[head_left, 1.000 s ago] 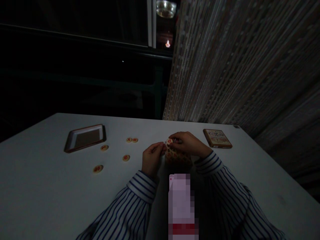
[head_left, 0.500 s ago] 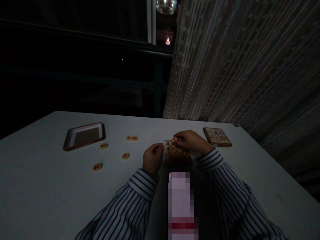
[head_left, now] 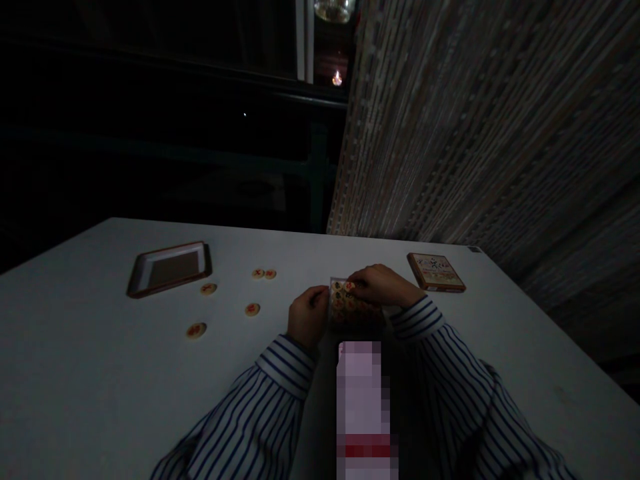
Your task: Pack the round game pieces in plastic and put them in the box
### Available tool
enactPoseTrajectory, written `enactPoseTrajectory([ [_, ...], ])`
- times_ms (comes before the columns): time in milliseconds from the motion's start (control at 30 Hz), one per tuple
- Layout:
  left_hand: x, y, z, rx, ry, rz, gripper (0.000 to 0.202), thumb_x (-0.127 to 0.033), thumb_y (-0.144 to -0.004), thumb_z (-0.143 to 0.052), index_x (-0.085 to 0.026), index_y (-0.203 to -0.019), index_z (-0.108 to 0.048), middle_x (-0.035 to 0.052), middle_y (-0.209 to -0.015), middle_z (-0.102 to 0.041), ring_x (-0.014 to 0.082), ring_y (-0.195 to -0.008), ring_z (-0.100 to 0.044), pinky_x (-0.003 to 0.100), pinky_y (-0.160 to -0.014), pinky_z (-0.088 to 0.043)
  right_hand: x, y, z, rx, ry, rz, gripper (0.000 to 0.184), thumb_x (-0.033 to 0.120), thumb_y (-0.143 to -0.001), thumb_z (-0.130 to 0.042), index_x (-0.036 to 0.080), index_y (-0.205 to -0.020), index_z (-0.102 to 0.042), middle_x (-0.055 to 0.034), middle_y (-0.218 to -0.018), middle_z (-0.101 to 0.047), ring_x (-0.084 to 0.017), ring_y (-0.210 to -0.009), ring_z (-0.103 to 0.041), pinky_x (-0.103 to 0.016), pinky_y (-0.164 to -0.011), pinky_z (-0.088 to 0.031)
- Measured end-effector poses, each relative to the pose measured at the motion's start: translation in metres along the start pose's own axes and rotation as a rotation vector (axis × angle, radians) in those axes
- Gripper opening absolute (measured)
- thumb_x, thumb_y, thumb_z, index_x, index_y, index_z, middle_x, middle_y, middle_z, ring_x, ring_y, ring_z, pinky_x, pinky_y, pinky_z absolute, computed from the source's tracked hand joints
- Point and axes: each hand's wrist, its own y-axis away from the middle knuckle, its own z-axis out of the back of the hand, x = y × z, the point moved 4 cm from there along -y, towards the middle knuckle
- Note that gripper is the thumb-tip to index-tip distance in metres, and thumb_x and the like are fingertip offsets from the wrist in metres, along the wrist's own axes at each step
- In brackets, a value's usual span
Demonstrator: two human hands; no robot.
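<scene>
A small clear-sided tray (head_left: 340, 281) full of round Chinese chess pieces stands in front of me. My left hand (head_left: 307, 316) is closed, its fingertips pinched at the tray's left edge. In my right hand (head_left: 381, 285), between thumb and fingers, is a Chinese chess piece (head_left: 349, 286) with a red mark, at the tray's far rows. This hand hides the tray's right side. Left of the tray lie several loose pieces: a touching pair (head_left: 264, 274), one nearer piece (head_left: 253, 309), and two farther left, including the nearest one (head_left: 196, 331).
An open, shallow box half (head_left: 134, 283) lies at the left of the white table (head_left: 100, 373). A flat printed box (head_left: 437, 273) is at the right. Close to me is a blurred-out bright screen (head_left: 363, 393). A string curtain (head_left: 425, 133) hangs behind the table.
My right hand has lowered the red-marked piece into the tray's far row. My left fingertips have come closer to the tray's left edge. The view has shifted slightly.
</scene>
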Motion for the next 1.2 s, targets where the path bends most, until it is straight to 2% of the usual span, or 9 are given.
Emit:
enactPoseTrajectory([
  [333, 0.0009, 0.0001, 0.0002, -0.004, -0.001, -0.005, 0.025, -0.034, -0.074, -0.053, -0.016, -0.084, -0.067, 0.0056, -0.08, -0.069, 0.0179, -0.074, -0.063, 0.029, -0.069, -0.048, -0.0001, -0.0003, -0.0033, 0.058, 0.025, 0.02, 0.031, 0.033, -0.08, -0.046, 0.023, -0.105, -0.063, -0.0051, -0.099, -0.067, -0.02, -0.091, -0.06, -0.026, -0.073, -0.038],
  [700, 0.0022, -0.0003, -0.0005, -0.018, 0.027, 0.004, 0.024, -0.034, -0.073, -0.054, -0.016, -0.083, -0.067, 0.0051, -0.078, -0.069, 0.0177, -0.073, -0.063, 0.028, -0.067, -0.049, -0.0015, 0.0004, -0.0044, 0.053, 0.022, 0.033, 0.031, 0.033, -0.077, -0.051, 0.024, -0.103, -0.063, -0.0056, -0.102, -0.065, -0.021, -0.094, -0.057, -0.029, -0.076, -0.037],
  [1000, -0.0049, 0.0015, 0.0021, -0.018, -0.003, 0.027, 0.024, -0.033, -0.072, -0.055, -0.016, -0.083, -0.067, 0.005, -0.078, -0.069, 0.0177, -0.074, -0.063, 0.029, -0.069, -0.048, 0.0027, 0.0005, 0.0007, 0.055, 0.007, 0.034, 0.03, 0.03, -0.084, -0.043, 0.022, -0.106, -0.063, -0.0061, -0.103, -0.065, -0.02, -0.096, -0.057, -0.028, -0.077, -0.037],
  [1200, 0.0003, 0.0002, 0.0012, -0.021, -0.007, 0.013, 0.025, -0.034, -0.073, -0.054, -0.016, -0.084, -0.067, 0.0053, -0.076, -0.069, 0.0176, -0.072, -0.063, 0.029, -0.067, -0.049, 0.0056, 0.0009, 0.0009, 0.081, 0.016, 0.031, 0.028, 0.027, -0.084, -0.043, 0.023, -0.103, -0.064, -0.0054, -0.104, -0.065, -0.02, -0.097, -0.056, -0.028, -0.078, -0.036],
])
